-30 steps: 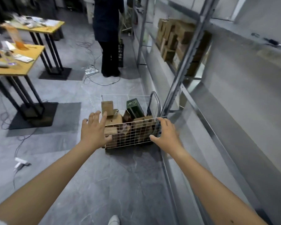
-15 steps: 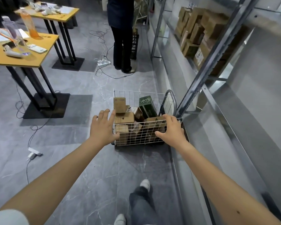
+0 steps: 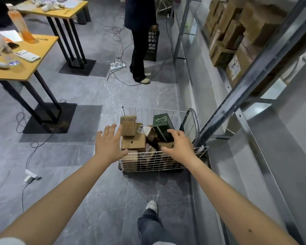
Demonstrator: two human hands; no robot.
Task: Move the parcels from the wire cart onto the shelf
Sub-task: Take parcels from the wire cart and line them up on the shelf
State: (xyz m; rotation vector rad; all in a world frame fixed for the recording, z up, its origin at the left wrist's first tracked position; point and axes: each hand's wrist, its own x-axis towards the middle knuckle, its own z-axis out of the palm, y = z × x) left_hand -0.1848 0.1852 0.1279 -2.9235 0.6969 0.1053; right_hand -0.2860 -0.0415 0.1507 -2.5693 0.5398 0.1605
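A white wire cart (image 3: 148, 165) stands on the grey floor beside the metal shelf (image 3: 254, 147). It holds several brown cardboard parcels (image 3: 133, 142) and one dark green box (image 3: 162, 124). My left hand (image 3: 108, 144) hovers open at the cart's left rim, fingers spread, holding nothing. My right hand (image 3: 179, 144) is open over the cart's near right side, fingertips at the green box and a brown parcel, without a clear grip. The lower shelf board next to the cart is bare.
Stacked cardboard boxes (image 3: 237, 32) fill the upper shelf at right. A person in dark clothes (image 3: 140, 41) stands beyond the cart near a black crate (image 3: 153, 45). Power strips and cables (image 3: 117, 65) lie on the floor. Two yellow tables (image 3: 25, 55) stand at left.
Both hands have come off the cart's near rim and moved over the parcels; the right hand now reaches the green box. My view has stepped closer and my leg shows below.
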